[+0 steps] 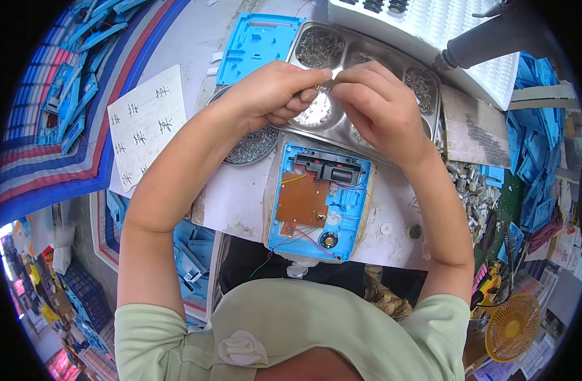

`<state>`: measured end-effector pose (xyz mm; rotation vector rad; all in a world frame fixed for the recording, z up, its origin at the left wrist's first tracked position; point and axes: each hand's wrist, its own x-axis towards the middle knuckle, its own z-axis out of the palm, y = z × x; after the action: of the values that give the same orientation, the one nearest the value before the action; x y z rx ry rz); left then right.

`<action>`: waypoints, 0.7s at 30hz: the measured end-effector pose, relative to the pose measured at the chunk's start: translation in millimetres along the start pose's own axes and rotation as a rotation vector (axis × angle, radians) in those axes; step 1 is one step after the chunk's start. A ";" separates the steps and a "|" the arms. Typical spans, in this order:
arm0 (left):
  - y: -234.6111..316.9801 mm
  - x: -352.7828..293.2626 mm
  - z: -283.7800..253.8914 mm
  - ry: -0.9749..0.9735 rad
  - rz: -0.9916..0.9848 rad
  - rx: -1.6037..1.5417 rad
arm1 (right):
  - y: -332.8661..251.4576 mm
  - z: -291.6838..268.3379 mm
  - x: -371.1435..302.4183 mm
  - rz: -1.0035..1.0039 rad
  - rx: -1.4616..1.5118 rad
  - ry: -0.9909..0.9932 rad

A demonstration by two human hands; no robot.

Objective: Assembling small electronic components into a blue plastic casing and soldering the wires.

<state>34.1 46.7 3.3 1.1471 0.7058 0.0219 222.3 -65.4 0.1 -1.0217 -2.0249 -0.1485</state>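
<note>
Both hands are raised over a divided metal tray (332,131), their fingertips almost meeting. My left hand (284,95) is closed, thumb and forefinger pressed together and the other fingers curled. Opposite it, my right hand (380,105) is pinched with its fingers pointing left. Anything between the fingertips is too small to make out. Small metal parts lie in the tray's compartments. Nearer me sits an open blue plastic casing (345,219), untouched by either hand. Inside it are a brown circuit board (301,200), a black module (332,170), a small round part (329,239) and thin wires.
A round dish of screws (254,147) stands beneath my left forearm. Behind it lies a blue casing half (256,44). A dark power screwdriver (488,47) hangs at the upper right, before a white foam tray (424,25). Loose metal parts (467,197) and blue casings (535,165) crowd the right.
</note>
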 end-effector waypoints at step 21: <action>2.9 -3.7 0.0 -0.458 -0.093 -0.306 | -13.4 -15.7 -1.9 0.296 0.113 -0.019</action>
<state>32.1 46.6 7.6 0.7848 0.3311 -0.2005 223.3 -82.3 12.0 -1.2388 -1.8513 0.1307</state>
